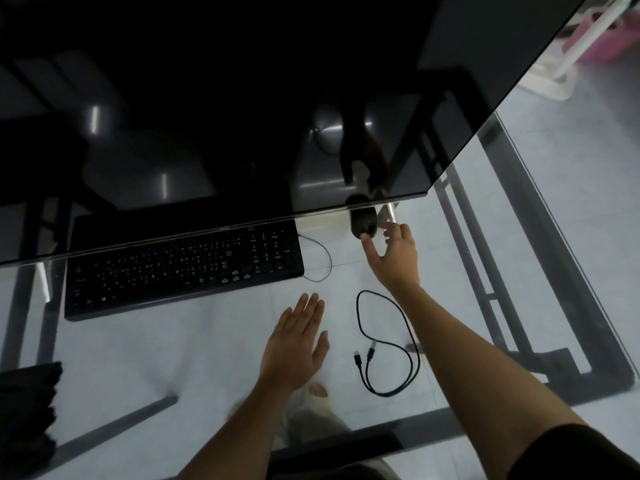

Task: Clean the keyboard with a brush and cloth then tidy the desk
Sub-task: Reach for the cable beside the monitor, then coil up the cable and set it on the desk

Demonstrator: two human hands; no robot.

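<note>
Right hand (394, 258): reaching forward, thumb and forefinger parted. The thumb tip touches the near end of a black mouse (362, 221) and the fingers curve at its right side; whether it actually grips cannot be told.

Left hand (294, 344): flat, fingers straight and close together, holding nothing, over the glass desk (173, 358).

Keyboard (183, 268): black with pale legends, lying left of both hands. Its far edge runs under the dark monitor (207, 98), and its thin cord loops at the right end.

A black looped USB cable (388, 344) lies between the forearms.
</note>
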